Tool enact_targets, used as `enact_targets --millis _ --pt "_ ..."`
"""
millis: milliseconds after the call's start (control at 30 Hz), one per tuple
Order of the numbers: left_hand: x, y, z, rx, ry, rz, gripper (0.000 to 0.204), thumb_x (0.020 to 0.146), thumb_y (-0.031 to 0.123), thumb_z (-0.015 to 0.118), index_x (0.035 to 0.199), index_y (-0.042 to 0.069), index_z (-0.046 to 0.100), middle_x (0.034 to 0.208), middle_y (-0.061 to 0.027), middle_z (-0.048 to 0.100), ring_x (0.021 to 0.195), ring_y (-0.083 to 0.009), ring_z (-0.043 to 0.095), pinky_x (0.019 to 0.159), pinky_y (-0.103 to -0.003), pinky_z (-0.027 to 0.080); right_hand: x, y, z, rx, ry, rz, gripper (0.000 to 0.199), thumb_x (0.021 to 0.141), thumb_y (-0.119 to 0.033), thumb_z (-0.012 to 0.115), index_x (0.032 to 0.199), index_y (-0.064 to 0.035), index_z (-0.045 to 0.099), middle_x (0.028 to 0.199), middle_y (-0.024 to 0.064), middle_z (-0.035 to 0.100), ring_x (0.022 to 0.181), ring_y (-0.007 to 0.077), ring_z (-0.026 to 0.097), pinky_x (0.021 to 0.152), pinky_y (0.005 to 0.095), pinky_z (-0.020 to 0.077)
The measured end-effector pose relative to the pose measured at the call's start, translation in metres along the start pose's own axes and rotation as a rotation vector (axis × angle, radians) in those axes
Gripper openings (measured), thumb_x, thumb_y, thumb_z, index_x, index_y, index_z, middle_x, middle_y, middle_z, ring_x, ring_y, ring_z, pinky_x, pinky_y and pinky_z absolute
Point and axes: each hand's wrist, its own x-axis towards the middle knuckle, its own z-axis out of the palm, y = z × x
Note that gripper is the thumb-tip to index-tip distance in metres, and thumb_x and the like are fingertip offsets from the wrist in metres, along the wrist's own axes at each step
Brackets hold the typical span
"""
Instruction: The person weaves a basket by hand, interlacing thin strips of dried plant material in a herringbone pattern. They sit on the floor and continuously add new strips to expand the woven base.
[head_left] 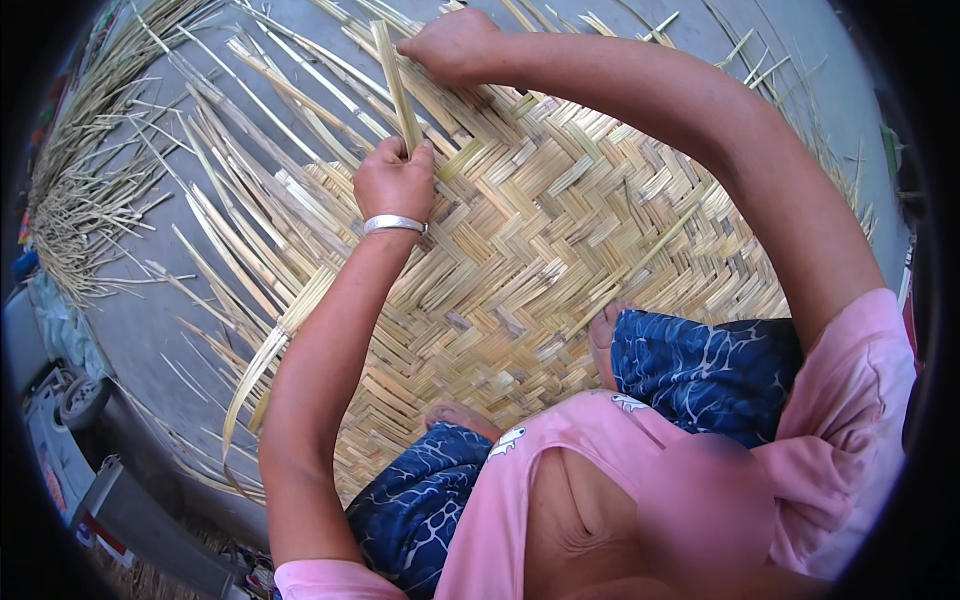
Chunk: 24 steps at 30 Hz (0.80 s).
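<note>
A large woven mat (pixel 540 215) of pale split reed strips, in a zigzag pattern, lies on the ground beneath me. My left hand (pixel 395 185), with a silver bangle at the wrist, grips a flat reed strip (pixel 398 90) that stands up out of the fist and slants away to the far side. Beyond and to the right, my right hand (pixel 450 48) is closed at the mat's far edge, over several loose strip ends. Whatever its fingers hold is hidden. Unwoven strips (pixel 255 180) fan out from the mat's left and far edges.
A big bundle of thin reeds (pixel 85 190) lies at the far left on the grey floor (pixel 150 330). At the lower left stands a vehicle part with a small wheel (pixel 85 400). My bare feet (pixel 603 340) rest on the mat. One loose strip (pixel 650 255) lies across the weave.
</note>
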Motion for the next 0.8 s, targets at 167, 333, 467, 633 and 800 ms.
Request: enact_targets --millis 167,333,467,633,800 --pt "-0.002 0.005 -0.004 -0.051 -0.033 -0.017 0.026 0.075 0.029 0.066 0.082 0.004 0.068 0.069 -0.0157 0.064 0.065 -0.0288 0.063 0.065 -0.036 0.049 0.010 0.002 0.002 -0.054 -0.148 -0.012 0.035 0.075 -0.008 0.056 0.109 -0.0139 0.063 0.093 0.0123 0.066 0.085 0.0283 0.065 0.066 0.0395 0.0515" --pt "0.000 -0.002 0.000 -0.116 -0.005 -0.028 0.027 0.076 0.028 0.065 0.081 0.001 0.067 0.068 -0.0149 0.064 0.062 -0.0250 0.063 0.062 -0.035 0.048 0.021 0.012 -0.004 0.778 -0.330 0.142 0.027 0.072 -0.005 0.055 0.098 -0.0001 0.061 0.063 0.0094 0.058 0.062 0.0133 0.058 0.055 0.0291 0.0450" --pt "0.001 -0.005 0.000 -0.168 -0.021 -0.035 0.028 0.076 0.027 0.066 0.080 -0.001 0.066 0.067 -0.0136 0.064 0.059 -0.0218 0.060 0.061 -0.033 0.047 0.015 0.020 0.008 1.123 -0.295 0.041 0.030 0.070 -0.008 0.065 0.098 -0.0005 0.058 0.075 0.0066 0.059 0.066 0.0137 0.057 0.058 0.0288 0.0448" --pt "0.003 -0.016 0.004 -0.248 -0.022 -0.046 0.028 0.077 0.026 0.067 0.079 -0.002 0.065 0.065 -0.0117 0.063 0.057 -0.0159 0.057 0.059 -0.031 0.046 0.014 0.011 0.017 0.713 -0.167 -0.097 0.041 0.071 -0.018 0.070 0.101 0.0029 0.053 0.084 0.0176 0.062 0.074 0.0278 0.061 0.065 0.0360 0.0481" --pt "-0.002 -0.012 0.001 -0.296 -0.023 -0.053 0.026 0.077 0.023 0.067 0.079 -0.002 0.064 0.063 -0.0085 0.061 0.057 -0.0116 0.053 0.058 -0.029 0.045 0.005 -0.014 0.021 0.383 -0.078 -0.043 0.044 0.070 -0.022 0.071 0.098 0.0054 0.051 0.093 0.0261 0.061 0.081 0.0368 0.062 0.069 0.0406 0.0491"
